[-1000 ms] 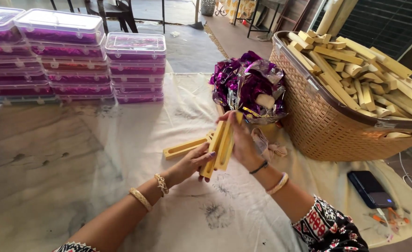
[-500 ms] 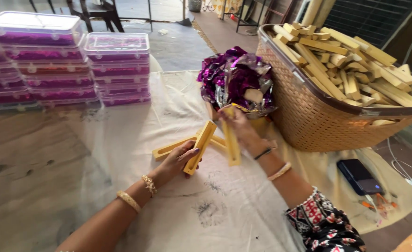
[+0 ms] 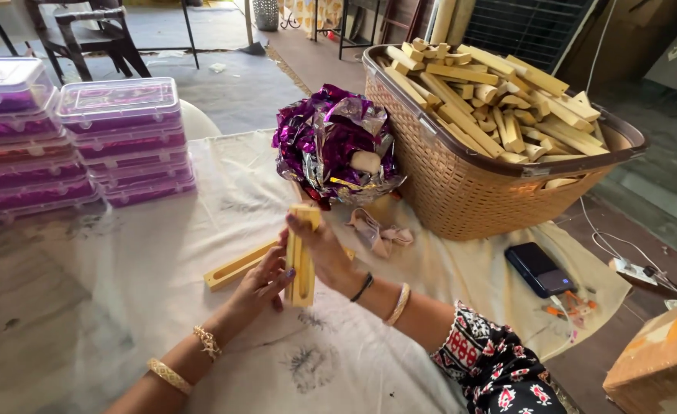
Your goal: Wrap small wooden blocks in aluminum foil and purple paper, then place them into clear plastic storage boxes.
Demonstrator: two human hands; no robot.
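Note:
Both my hands hold a bundle of pale wooden slotted sticks (image 3: 301, 257) upright over the white cloth. My right hand (image 3: 324, 249) grips the bundle from the right side near its top. My left hand (image 3: 262, 284) presses against its lower left side. Another slotted wooden stick (image 3: 235, 267) lies flat on the cloth just left of my hands. Behind the bundle sits a crumpled heap of purple and silver foil (image 3: 331, 146).
A woven basket (image 3: 468, 184) full of wooden sticks stands at the right. Stacked clear boxes with purple contents (image 3: 124, 142) are at the back left. A dark phone (image 3: 539, 269) lies by the basket, a cardboard box (image 3: 660, 360) at lower right, small cloth scraps (image 3: 377, 230) near the foil.
I have brought the separate sticks together into one upright bundle held by both hands. The view has shifted slightly toward the basket.

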